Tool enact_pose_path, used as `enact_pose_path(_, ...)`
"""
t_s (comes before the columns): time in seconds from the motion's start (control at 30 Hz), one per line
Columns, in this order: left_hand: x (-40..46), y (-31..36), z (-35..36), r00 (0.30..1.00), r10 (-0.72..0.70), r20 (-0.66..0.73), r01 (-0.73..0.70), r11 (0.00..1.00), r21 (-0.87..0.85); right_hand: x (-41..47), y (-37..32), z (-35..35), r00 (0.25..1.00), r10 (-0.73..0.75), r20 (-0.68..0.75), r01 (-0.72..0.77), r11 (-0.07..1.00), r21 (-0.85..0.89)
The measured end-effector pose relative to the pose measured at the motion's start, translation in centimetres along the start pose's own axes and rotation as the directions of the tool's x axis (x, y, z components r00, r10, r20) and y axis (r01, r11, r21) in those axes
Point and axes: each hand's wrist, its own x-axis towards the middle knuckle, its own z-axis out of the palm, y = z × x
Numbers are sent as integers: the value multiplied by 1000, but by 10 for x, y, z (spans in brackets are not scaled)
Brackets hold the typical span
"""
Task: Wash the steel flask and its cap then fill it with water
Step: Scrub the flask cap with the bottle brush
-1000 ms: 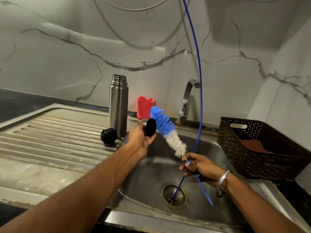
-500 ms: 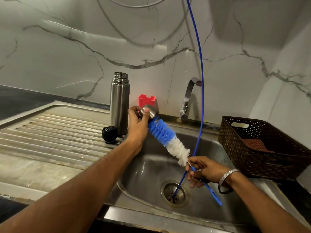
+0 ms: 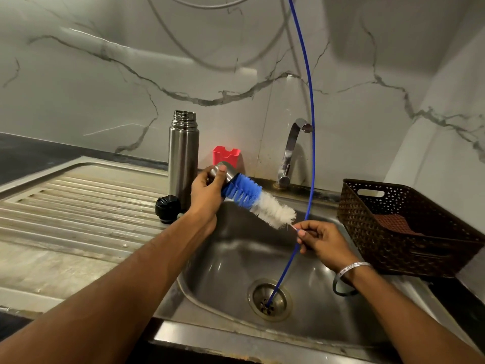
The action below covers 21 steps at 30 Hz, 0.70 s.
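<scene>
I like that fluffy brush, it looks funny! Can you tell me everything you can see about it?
The bottle brush has a bristly head, blue at one end and white at the other, on a thin wire stem. It lies tilted over the sink, blue end higher. That blue end is pushed into the steel cap, which the left hand grips. The right hand pinches the stem just below the white bristles. The rest of the handle is hidden by that hand.

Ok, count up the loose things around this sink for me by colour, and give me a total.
Steel: 2, the flask and the cup lid held in the left hand.
Black: 1, the stopper.
Red: 1, the holder.
Brown: 1, the basket.
Blue and white: 1, the brush held by the right hand.
Total: 6.
</scene>
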Motion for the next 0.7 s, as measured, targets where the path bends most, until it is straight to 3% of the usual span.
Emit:
enact_pose_path(0.2,3,-5,-2,1000,-19,8,19,999,-41,-8,-5,6,987,103,126,-110,992,57)
enact_pose_path(0.27,6,-7,-3,1000,-9,-28,8,999,-31,-10,-8,14,999,42,11,-43,997,71)
enact_pose_path(0.37,8,-9,-2,990,8,-142,-9,1000,-4,-8,-9,24,967,-153,-203,139,987,-78)
enact_pose_path(0.47,10,-9,-2,987,-11,-163,4,999,-43,-6,-7,25,923,-290,-253,243,949,-200)
enact_pose_path(0.53,11,-5,-3,992,-33,-119,27,998,-51,-6,-8,22,957,-226,-182,197,967,-165)
enact_pose_path(0.63,13,-3,-5,995,-72,-64,69,996,-48,-7,-9,15,1000,0,25,0,1000,3)
enact_pose_path(0.7,12,-4,-4,995,-73,-61,70,997,-41,-7,-7,16,998,44,43,-47,997,64)
